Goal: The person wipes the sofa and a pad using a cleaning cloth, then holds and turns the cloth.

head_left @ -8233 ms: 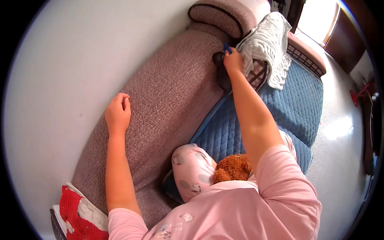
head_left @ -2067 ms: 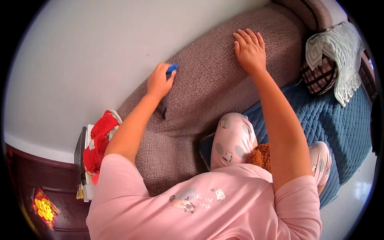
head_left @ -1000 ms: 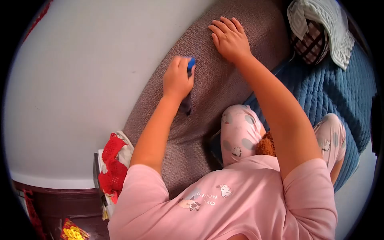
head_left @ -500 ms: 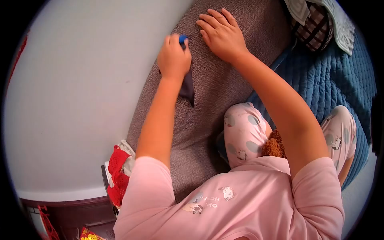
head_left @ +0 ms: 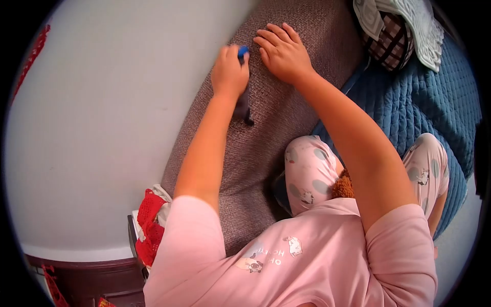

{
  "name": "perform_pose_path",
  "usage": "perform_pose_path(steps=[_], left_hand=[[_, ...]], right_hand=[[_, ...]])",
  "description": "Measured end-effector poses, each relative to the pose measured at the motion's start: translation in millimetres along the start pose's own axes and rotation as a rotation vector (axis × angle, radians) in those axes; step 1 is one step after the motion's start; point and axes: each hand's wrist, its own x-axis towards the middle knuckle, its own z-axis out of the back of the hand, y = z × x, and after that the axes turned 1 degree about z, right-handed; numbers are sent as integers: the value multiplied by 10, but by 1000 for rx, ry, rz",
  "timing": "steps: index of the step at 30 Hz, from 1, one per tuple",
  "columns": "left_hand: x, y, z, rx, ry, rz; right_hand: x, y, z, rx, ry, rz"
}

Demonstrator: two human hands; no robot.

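Blue-and-dark tool [head_left: 244,101] being gripped over the sofa backrest [head_left: 276,110].
The left arm is being held nearly straight forward, its hand [head_left: 230,70] being clamped around the tool; the right hand [head_left: 284,53] is being rested palm down on the fabric, fingers slightly spread, elbow bent. The tool's long axis is being aligned roughly with the left forearm, blue end being pointed away from the body, dark end toward it.

- Pale grey wall [head_left: 112,102], softly lit, left of the left hand [head_left: 230,69].
- Brown woven sofa [head_left: 245,169] beneath both hands.
- Blue quilted cover [head_left: 442,102] right of the right hand [head_left: 285,57].
- Dark maroon panelled wood [head_left: 97,279], nearer the person than the left hand.
- Pale floor [head_left: 459,240], farthest right.
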Motion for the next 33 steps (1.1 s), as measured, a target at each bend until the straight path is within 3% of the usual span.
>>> perform_pose_path(steps=[8, 13, 15, 19, 24, 28, 33], left_hand=[[-1641, 207, 773, 164, 43, -229], [-1313, 144, 607, 160, 30, -268], [-954, 62, 426, 172, -80, -279], [-26, -85, 21, 25, -39, 2], [732, -138, -376, 50, -42, 109], [736, -131, -364, 31, -43, 105], [-32, -118, 20, -44, -55, -11]], right_hand=[[3, 15, 46, -18, 85, -35], [-22, 21, 66, -8, 58, -32], [-23, 23, 73, -2, 57, -34], [-28, 23, 54, 39, 14, -54], [-37, 18, 35, 64, -16, -35], [-21, -8, 65, 31, -8, -9], [-11, -28, 80, 67, 5, 19]])
